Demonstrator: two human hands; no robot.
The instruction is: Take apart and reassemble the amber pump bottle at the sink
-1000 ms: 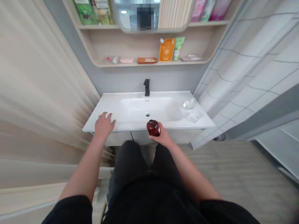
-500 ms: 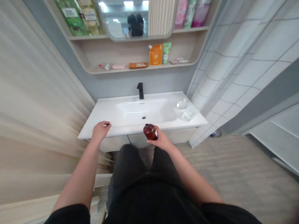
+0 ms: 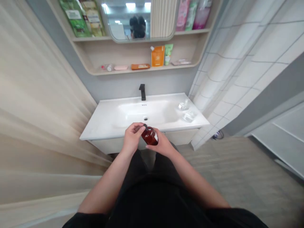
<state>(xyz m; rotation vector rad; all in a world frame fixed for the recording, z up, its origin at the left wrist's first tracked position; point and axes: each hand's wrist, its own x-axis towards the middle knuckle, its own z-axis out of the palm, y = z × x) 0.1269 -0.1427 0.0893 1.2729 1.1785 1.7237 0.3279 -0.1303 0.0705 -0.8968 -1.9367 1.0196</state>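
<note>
My right hand (image 3: 162, 143) is wrapped round the brown bottle (image 3: 150, 136), gripping its body from the right, and the label on that side shows partly beside my fingers. I have the bottle at the near edge of the white worktop (image 3: 98, 122), in front of the basin (image 3: 133, 112), with its neck pointing to the left and far side. My left hand (image 3: 132, 136) is closed narrow, thumb and fingertips pinching the small black cap (image 3: 145, 126) at the bottle's mouth; I cannot tell whether the cap is seated there. The black tap (image 3: 142, 91) stands at the far side of the basin, roughly in the middle. Two clear items, a far one (image 3: 183, 106) and a near one (image 3: 189, 116), lie on the right part of the worktop, too blurred to make out. On the shelf (image 3: 109, 73) beyond, an orange pouch (image 3: 158, 56) stands just left of a green tube (image 3: 168, 54)
</note>
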